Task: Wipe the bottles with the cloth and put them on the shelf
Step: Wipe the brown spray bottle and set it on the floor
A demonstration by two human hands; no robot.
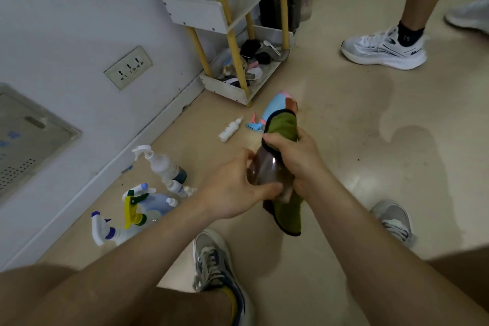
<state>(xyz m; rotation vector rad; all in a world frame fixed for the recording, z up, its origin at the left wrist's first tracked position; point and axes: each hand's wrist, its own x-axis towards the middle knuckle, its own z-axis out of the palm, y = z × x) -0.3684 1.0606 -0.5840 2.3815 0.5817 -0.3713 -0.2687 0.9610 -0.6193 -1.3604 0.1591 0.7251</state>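
Observation:
My left hand [235, 188] grips the base of a clear brownish bottle [264, 169] held above the floor. My right hand [293, 161] holds a green cloth [281, 127] wrapped around the bottle's upper part; the cloth's tail hangs below the bottle. The bottle's top is hidden by the cloth. A white and yellow shelf [201, 13] stands against the wall ahead. On the floor lie a small white bottle [229, 130], a blue and pink spray bottle [272, 108], and several spray bottles [148, 193] in a cluster to the left.
The shelf's bottom tray [225, 87] holds mixed small items, and dark bottles [293, 0] stand on a tier above. Another person's legs and white sneakers [383, 47] stand at the right. My own shoes [214, 264] are below. A wall socket [128, 66] sits at the left.

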